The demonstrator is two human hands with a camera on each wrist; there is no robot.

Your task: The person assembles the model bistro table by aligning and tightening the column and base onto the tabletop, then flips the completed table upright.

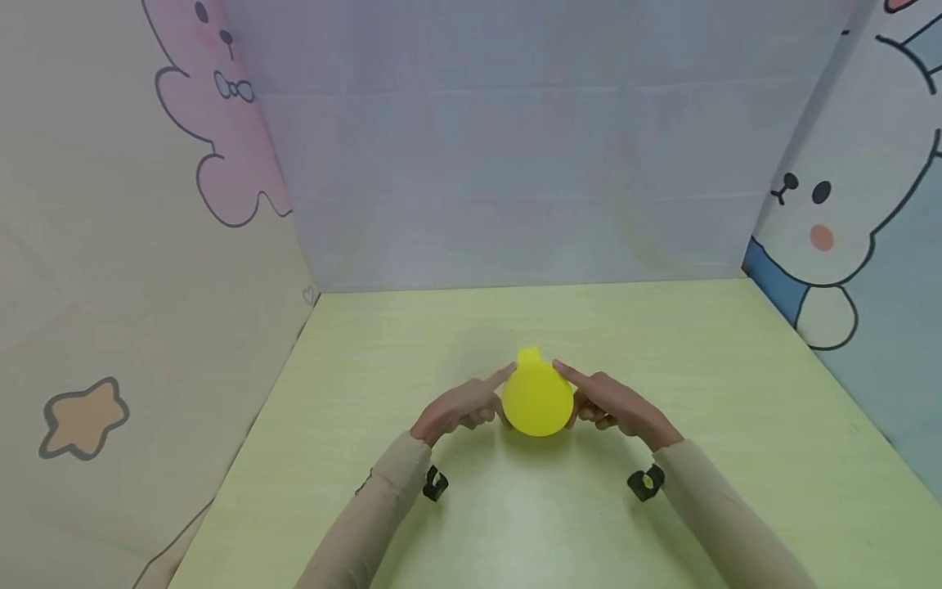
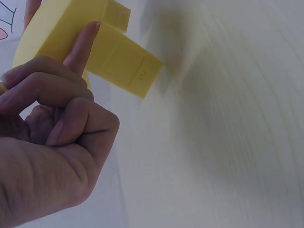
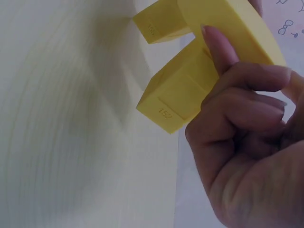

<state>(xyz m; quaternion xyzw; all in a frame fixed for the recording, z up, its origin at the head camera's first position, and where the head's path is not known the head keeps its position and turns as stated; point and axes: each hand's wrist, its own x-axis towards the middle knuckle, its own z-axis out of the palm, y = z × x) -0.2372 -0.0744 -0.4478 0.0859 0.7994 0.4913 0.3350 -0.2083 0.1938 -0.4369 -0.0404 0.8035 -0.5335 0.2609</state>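
Note:
A yellow piece [image 1: 537,401] with a round, flat disc faces up in the head view, a small tab at its far side. Both wrist views show block-like legs under the disc; the number 152 is embossed on one leg [image 3: 178,90] in the right wrist view. My left hand [image 1: 465,402] grips the disc's left edge between index finger and thumb. On the opposite edge, my right hand [image 1: 618,405] grips it the same way. The other fingers of both hands are curled in. Whether the legs touch the table is hard to tell.
A pale wooden table [image 1: 412,327] lies under the hands. A plain light cloth [image 1: 515,164] hangs behind it, with printed cloth walls [image 1: 147,286] at left and right. Each wrist wears a small black device [image 1: 646,483].

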